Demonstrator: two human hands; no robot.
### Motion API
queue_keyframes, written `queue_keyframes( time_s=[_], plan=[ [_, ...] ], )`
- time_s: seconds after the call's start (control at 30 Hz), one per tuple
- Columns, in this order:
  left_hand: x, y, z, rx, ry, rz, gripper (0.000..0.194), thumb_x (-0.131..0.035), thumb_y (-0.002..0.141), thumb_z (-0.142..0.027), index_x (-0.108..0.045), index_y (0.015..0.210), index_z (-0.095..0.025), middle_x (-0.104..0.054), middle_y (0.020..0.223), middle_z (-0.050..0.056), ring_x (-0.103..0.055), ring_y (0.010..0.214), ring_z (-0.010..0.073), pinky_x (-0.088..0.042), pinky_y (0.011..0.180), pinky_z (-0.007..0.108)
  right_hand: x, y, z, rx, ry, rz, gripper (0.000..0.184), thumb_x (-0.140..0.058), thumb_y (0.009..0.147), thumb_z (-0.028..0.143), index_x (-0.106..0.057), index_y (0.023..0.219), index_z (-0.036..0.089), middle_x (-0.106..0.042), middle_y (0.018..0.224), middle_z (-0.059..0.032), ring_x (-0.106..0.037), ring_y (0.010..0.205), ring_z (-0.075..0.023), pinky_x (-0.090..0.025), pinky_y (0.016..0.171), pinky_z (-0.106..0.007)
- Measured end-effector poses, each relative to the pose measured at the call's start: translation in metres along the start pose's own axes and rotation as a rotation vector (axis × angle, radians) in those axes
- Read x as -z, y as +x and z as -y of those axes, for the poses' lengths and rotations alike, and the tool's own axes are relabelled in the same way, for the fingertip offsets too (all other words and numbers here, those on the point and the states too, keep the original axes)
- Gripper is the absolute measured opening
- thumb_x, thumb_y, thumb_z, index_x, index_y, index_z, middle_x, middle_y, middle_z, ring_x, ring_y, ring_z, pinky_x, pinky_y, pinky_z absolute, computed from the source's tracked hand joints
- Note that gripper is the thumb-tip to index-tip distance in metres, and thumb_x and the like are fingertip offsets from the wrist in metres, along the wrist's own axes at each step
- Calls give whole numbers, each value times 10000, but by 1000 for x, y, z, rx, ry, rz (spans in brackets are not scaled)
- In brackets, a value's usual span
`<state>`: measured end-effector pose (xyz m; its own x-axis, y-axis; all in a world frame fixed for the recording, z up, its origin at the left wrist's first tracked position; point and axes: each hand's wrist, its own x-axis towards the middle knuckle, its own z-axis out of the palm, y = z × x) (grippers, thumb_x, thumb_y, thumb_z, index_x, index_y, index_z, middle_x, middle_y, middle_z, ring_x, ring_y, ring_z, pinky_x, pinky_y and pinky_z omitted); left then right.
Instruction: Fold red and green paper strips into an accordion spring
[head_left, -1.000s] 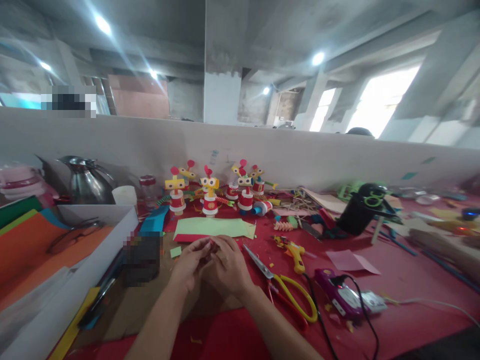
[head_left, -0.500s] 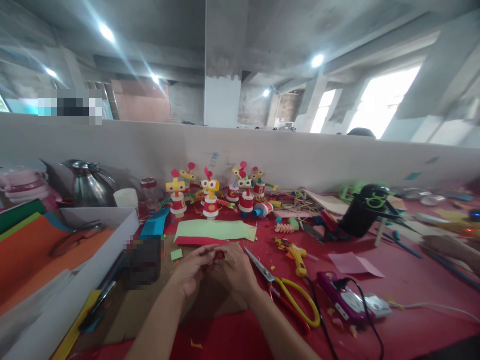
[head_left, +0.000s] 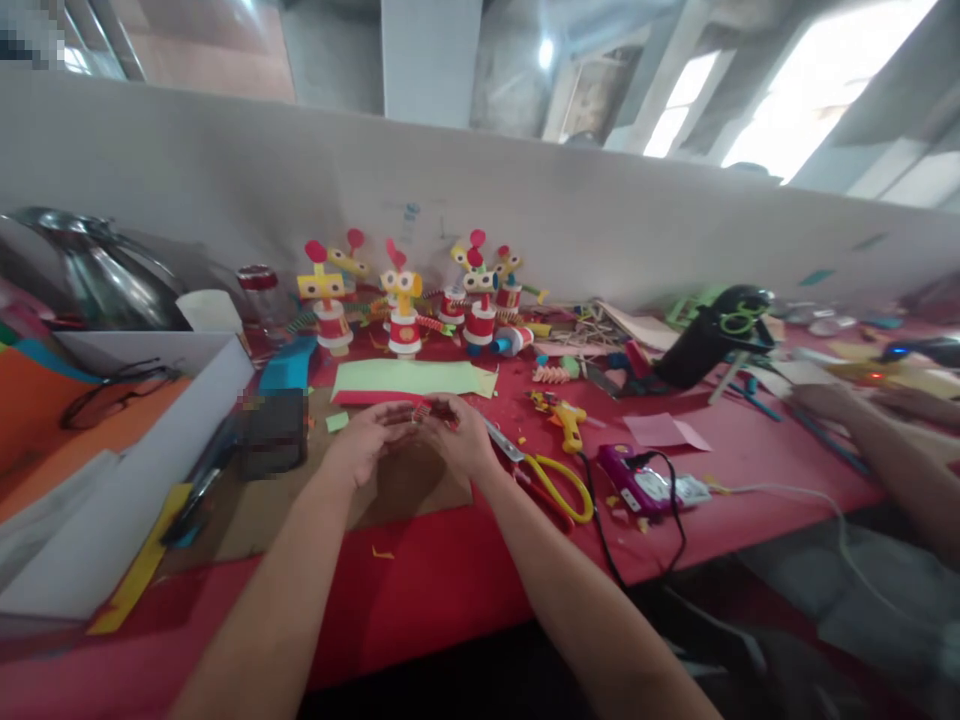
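My left hand (head_left: 364, 437) and my right hand (head_left: 463, 434) meet above a piece of brown cardboard (head_left: 420, 485). Between their fingertips they pinch a small red paper piece (head_left: 421, 411), which looks ridged like a folded strip; the fingers cover part of it. Just beyond them lie a light green paper sheet (head_left: 405, 378) and a red paper strip (head_left: 352, 397). To the right of my right hand are scissors with yellow handles (head_left: 559, 488) and a yellow glue gun (head_left: 568, 423).
Several paper-cup figures (head_left: 405, 335) stand at the back by the white partition (head_left: 300, 170). A white box (head_left: 214, 400) holding coloured paper is at left. At right are a purple power strip (head_left: 634, 482), a black container (head_left: 697, 345) and another person's hand (head_left: 825, 403).
The view has tilted downward, so the table's front edge now shows. My hands stay together around the red piece, with the fingers slightly more spread.
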<state>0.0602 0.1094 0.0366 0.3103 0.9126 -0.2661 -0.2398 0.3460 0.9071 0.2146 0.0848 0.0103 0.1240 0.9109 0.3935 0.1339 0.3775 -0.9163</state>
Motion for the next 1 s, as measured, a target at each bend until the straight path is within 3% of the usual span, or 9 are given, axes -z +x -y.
queue_keyframes(
  time_s=[0.1,0.23,0.43,0.6,0.7,0.8,0.9,1.0],
  plan=[
    [-2,-2,1,-51,53,23,399,-757,568,-17,-704,939,-155,-720,909,75,-658,818,155,-503,752,268,0,2,-4,-29,84,27,263,-657,716,234,-624,973,191,-689,908,-37,-650,879,-183,-509,821,-312],
    [-3,0,6,-100,49,-27,272,-771,600,-105,-720,865,-141,-714,869,65,-642,751,138,-496,765,287,-2,2,-7,-29,115,54,270,-639,723,235,-616,987,188,-695,941,-57,-654,900,-195,-518,822,-329],
    [1,6,9,-55,-103,-34,172,-698,681,-37,-703,821,-137,-686,795,48,-633,688,112,-496,678,230,-2,-1,-5,17,40,38,312,-508,758,139,-615,1049,179,-677,1036,-72,-649,935,-168,-508,856,-308],
    [6,8,3,-67,-173,-76,217,-666,665,26,-683,801,-143,-674,752,30,-644,691,111,-490,630,198,6,0,-14,-17,-169,-55,320,-481,757,113,-623,1036,181,-686,951,-48,-647,810,-148,-517,795,-294],
    [12,9,-3,-124,-196,-174,188,-715,638,-23,-680,782,-138,-670,749,23,-641,705,105,-482,624,185,11,2,-14,-31,-332,-73,270,-487,796,147,-633,1021,177,-689,889,-43,-641,805,-159,-509,790,-293],
    [19,11,-9,-204,-196,-362,215,-756,605,-99,-684,802,-145,-655,733,1,-610,635,79,-427,530,158,8,10,-3,-17,-677,59,224,-492,817,163,-664,959,181,-691,911,-66,-620,859,-191,-478,835,-321],
    [27,12,-13,-289,-205,-554,255,-760,582,-137,-678,822,-162,-635,707,-21,-568,572,58,-362,472,153,-4,24,8,61,-1014,219,288,-531,783,161,-649,1045,164,-657,1097,-123,-531,1091,-259,-399,951,-392],
    [32,12,-14,-329,-209,-590,277,-767,554,-168,-673,815,-168,-625,696,-23,-552,565,61,-351,480,165,-17,40,8,67,-1167,307,464,-594,746,202,-562,1201,122,-585,1260,-163,-429,1246,-297,-336,1009,-429]
  ],
)
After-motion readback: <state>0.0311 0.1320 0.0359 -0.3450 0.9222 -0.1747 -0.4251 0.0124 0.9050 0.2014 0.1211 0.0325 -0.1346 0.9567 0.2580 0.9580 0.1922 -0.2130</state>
